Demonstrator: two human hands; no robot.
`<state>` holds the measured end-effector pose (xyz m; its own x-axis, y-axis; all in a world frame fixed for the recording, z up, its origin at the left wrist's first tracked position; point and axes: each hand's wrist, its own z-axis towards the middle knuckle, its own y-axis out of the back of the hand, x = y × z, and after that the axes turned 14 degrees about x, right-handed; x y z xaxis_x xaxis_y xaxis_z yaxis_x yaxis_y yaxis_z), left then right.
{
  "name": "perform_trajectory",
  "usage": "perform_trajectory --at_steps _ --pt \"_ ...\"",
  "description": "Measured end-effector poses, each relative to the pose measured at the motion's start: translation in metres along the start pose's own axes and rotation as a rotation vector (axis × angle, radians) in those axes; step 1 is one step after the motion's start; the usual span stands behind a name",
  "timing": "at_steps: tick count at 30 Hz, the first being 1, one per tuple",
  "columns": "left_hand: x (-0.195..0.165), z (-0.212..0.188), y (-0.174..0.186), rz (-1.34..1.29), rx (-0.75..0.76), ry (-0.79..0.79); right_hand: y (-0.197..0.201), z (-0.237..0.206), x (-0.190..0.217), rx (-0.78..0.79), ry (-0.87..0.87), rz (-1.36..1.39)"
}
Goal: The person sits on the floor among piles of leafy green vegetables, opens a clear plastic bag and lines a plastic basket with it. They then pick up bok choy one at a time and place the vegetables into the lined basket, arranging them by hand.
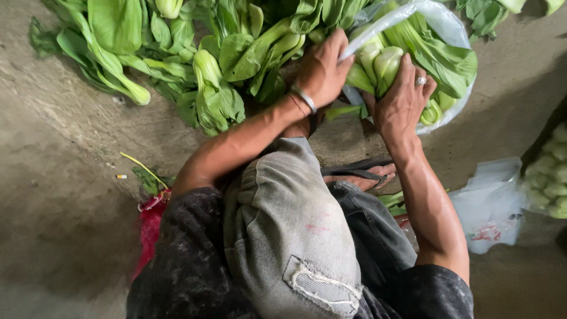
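The right hand, wearing a ring on one finger, is pressing its curled fingers over a bunch of pale-stemmed green bok choy heads, clamping them together inside a thin clear plastic bag. The left hand, with a metal bangle at the wrist, is pinching the near edge of that bag, thumb and fingers closed on the plastic and pulling the mouth open just beside the right hand. The bag is lying on the grey concrete floor in front of the person's knees, leafy tops spreading toward its far side. To the left, touching the left hand, a loose pile of leafy green bok choy is sprawling across the floor. Below the hands, a bent knee in worn grey jeans is rising, and a sandalled foot is resting between the forearms. At the right, a crumpled clear plastic sheet is lying near more pale bok choy heads
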<state>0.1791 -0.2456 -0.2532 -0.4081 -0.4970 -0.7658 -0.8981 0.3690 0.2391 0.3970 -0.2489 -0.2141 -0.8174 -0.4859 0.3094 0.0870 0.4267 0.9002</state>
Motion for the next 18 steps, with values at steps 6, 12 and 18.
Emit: perform_trajectory --at_steps 6,12,18 --pt "0.025 0.041 0.023 -0.341 0.306 -0.011 0.029 0.009 -0.003 0.108 0.020 -0.145" --pt "0.015 0.081 -0.006 -0.340 0.111 -0.327 0.041 0.023 -0.025 0.214 0.042 -0.224" --pt "0.013 0.071 -0.036 -0.058 -0.227 -0.216 0.021 0.047 -0.046 0.219 0.066 -0.075"
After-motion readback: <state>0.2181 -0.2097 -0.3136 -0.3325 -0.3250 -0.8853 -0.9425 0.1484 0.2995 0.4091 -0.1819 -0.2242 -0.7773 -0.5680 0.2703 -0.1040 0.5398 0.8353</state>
